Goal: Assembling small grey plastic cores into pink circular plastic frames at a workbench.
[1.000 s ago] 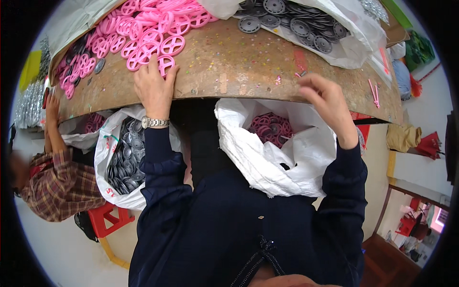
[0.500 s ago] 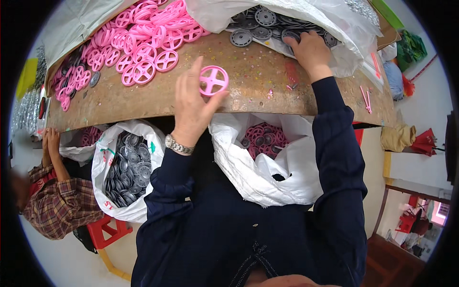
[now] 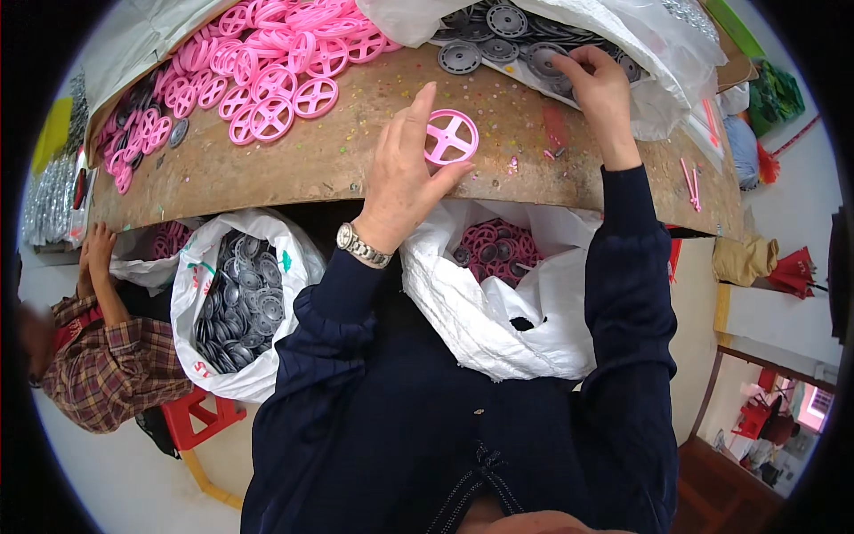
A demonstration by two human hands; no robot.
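A pink four-spoked plastic wheel (image 3: 451,137) is held between the thumb and fingers of my left hand (image 3: 402,173), just over the table's near edge. Farther right, my right hand (image 3: 598,87) reaches to the mouth of a white bag, its thumb and forefinger pinching the edge of a grey round disc (image 3: 540,62). More grey discs (image 3: 507,21) lie loose around it, partly under the bag. A big heap of pink wheels (image 3: 276,84) covers the table's left side.
Below the table edge, one white sack (image 3: 307,258) holds grey discs and another (image 3: 471,329) holds pink wheels with grey centres. A co-worker in a checked shirt (image 3: 116,365) sits at the far left beside a red stool (image 3: 203,418). Thin pink sticks (image 3: 690,184) lie at the table's right.
My left hand has moved right, carrying the pink wheel. My right hand has drawn a little back and now pinches a grey disc at the pile's near side.
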